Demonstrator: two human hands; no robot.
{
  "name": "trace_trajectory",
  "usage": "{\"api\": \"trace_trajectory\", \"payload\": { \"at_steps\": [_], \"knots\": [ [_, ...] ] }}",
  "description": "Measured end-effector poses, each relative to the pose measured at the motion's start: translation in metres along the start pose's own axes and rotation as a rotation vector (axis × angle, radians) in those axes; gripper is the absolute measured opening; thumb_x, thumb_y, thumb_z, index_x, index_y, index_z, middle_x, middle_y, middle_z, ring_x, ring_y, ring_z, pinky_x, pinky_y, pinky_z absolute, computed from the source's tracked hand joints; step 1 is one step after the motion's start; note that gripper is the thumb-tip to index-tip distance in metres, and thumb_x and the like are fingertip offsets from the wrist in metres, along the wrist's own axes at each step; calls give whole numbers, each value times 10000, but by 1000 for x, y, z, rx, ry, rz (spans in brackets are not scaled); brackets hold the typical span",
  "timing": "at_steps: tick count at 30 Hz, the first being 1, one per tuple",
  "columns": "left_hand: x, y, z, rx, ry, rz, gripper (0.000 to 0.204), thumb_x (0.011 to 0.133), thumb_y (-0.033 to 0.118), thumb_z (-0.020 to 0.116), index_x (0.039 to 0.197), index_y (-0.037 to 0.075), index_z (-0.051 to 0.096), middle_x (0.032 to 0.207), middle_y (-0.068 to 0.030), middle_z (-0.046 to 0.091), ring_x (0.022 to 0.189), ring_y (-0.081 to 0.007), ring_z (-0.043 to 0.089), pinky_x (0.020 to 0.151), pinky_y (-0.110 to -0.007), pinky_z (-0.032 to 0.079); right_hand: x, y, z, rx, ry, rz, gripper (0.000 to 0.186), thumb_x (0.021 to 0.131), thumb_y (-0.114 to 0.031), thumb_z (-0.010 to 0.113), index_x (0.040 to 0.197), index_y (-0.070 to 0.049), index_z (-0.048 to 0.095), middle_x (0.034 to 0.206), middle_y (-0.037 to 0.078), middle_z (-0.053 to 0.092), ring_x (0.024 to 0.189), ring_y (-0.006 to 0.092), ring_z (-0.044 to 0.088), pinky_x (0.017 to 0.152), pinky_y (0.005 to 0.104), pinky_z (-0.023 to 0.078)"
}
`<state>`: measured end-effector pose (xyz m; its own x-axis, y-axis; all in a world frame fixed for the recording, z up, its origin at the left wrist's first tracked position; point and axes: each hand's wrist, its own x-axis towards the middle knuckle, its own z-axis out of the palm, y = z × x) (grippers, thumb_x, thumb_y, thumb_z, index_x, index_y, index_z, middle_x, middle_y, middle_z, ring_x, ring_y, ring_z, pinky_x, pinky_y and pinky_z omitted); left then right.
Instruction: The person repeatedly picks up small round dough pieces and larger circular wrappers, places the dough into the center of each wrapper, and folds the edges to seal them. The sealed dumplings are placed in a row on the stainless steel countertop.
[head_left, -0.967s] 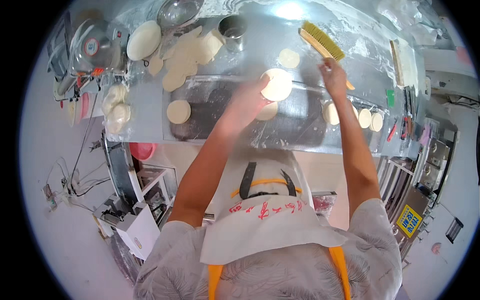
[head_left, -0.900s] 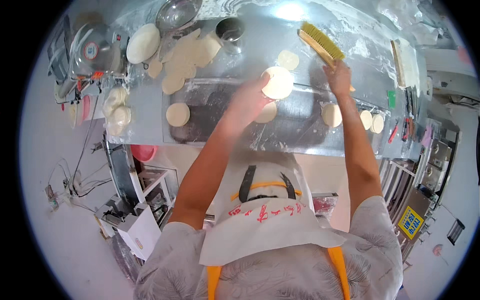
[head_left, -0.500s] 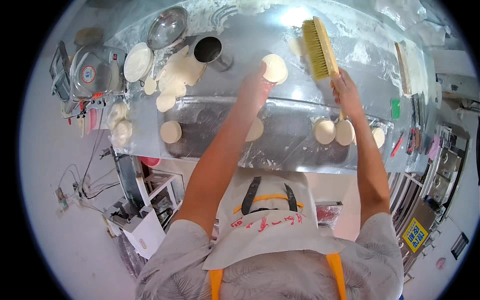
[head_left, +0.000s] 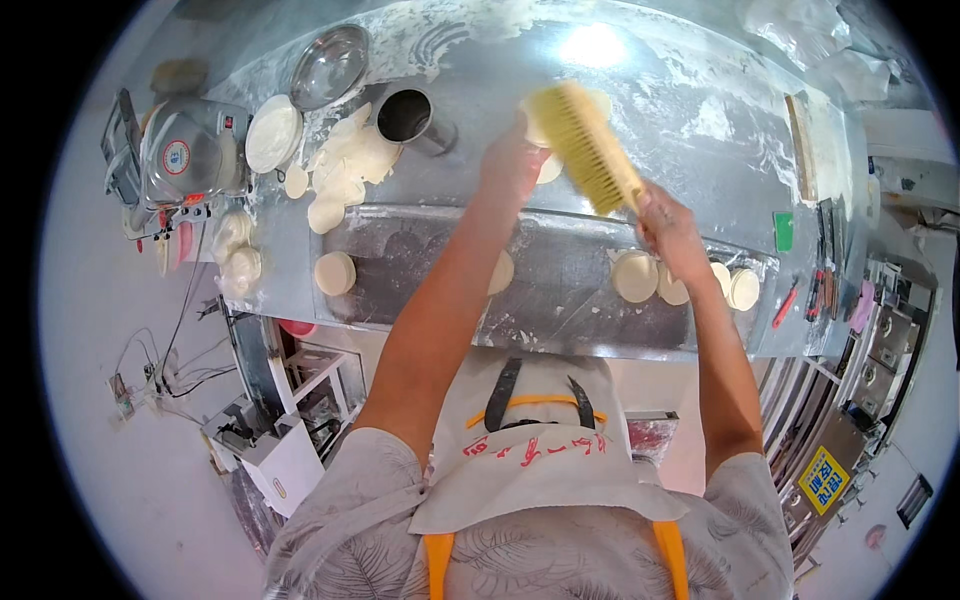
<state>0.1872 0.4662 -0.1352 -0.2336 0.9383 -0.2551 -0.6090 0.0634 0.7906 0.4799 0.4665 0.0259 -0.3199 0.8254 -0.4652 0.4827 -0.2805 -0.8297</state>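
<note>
My right hand (head_left: 668,228) is closed around the handle of a wooden brush (head_left: 590,145) with pale yellow bristles. Its bristles lie over a thin round dough wrapper (head_left: 534,128), mostly hidden behind them. My left hand (head_left: 510,165), slightly smeared, grips that wrapper at its left edge. Just below it another dough round (head_left: 549,168) shows on the metal worktop. Nearer to me, stacks of dough rounds stand in a row: one at the left (head_left: 335,273), one partly behind my left forearm (head_left: 501,274), and several at the right (head_left: 635,276) around my right forearm.
A metal cylinder (head_left: 405,117) stands left of my left hand, beside a heap of dough scraps (head_left: 350,160). Farther left are a steel bowl (head_left: 330,67) and a white round dish (head_left: 273,134). Knives (head_left: 828,255) and a green scraper (head_left: 783,231) lie at the right.
The brush has swung left and down from the right side, onto the dough wrapper at my left hand. My left hand has shifted little and keeps its hold.
</note>
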Motion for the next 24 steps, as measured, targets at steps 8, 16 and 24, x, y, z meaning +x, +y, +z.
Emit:
{"api": "trace_trajectory", "payload": {
  "at_steps": [8,16,24],
  "knots": [
    [-37,69,40,263,56,-84,490,1132,261,604,1460,-97,544,1390,-196,653,1291,-359,661,1068,-448,600,17,9,1,-88,144,-142,463,1147,-388,554,1466,-76,676,772,-5,552,697,117,558,648,322,511],
    [-50,89,26,306,-53,-185,596,1001,168,797,1462,-107,538,1358,-186,691,1255,-279,687,1059,-422,594,98,104,-25,-785,491,-333,524,1068,-372,671,1555,-211,569,1055,175,687,1035,418,685,886,537,554],
    [-92,136,52,635,-197,-130,428,913,64,851,1310,-13,712,1093,-112,791,993,-152,727,861,-307,560,39,-11,69,410,-101,-190,467,1032,-268,775,1417,-22,678,1373,88,720,1264,197,640,1111,395,475]
  ]
}}
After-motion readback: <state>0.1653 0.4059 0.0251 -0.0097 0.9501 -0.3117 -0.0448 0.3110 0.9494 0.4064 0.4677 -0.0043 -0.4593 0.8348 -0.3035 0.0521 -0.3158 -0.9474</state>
